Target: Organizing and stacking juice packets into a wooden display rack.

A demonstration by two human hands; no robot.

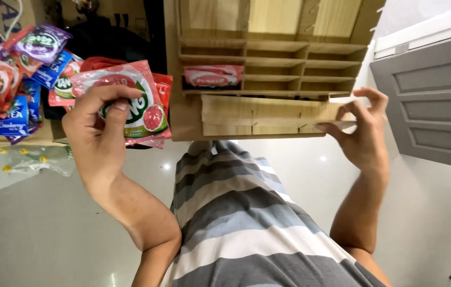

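My left hand (98, 133) covers part of the pink sachet (140, 101) I hold; the sachet pile (7, 79) runs off the left edge. The wooden rack (268, 58) is cut off at the top; its one filled slot shows only a sachet's end (213, 75).

sachet pile (18, 79) left of rack (268, 79), one sachet (213, 75) inside

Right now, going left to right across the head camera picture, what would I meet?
Pile of colourful sachets → left hand holding a pink sachet → pink packet in a slot of the wooden rack → right hand → grey panelled door.
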